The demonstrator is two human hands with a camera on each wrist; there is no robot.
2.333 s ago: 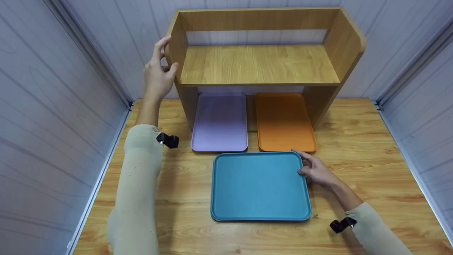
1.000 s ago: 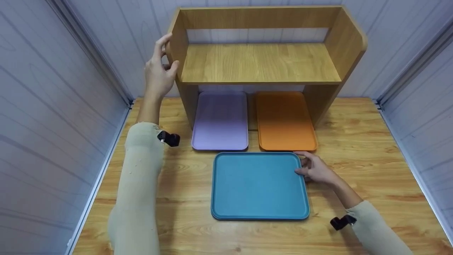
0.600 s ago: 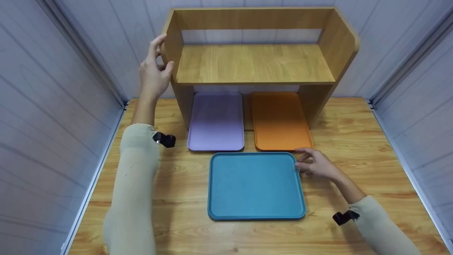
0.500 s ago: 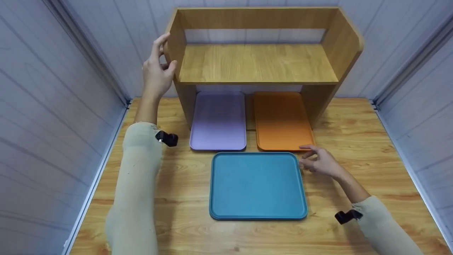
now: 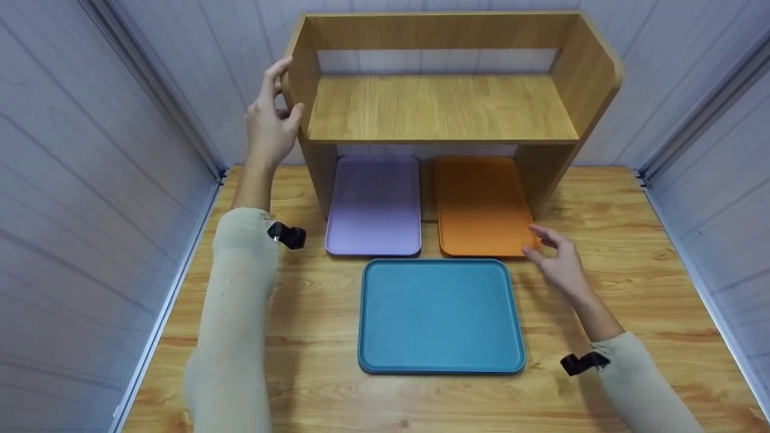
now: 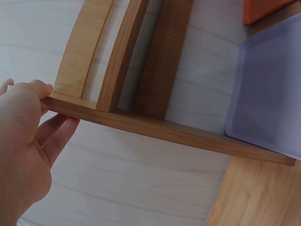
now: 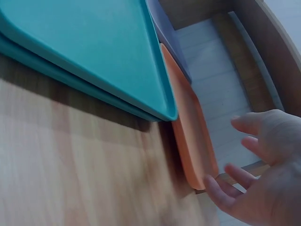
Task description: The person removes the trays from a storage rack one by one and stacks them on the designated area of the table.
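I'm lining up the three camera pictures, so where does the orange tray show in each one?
Head: orange tray at centre right, half under the wooden shelf.
Left wrist: only a corner at the top right edge.
Right wrist: seen edge-on, right of centre.
Shared landmark: the purple tray beside it.

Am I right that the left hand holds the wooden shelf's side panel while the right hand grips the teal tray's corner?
Not quite: in the head view the right hand hovers open by the orange tray, off the teal tray. The left hand does hold the wooden shelf.
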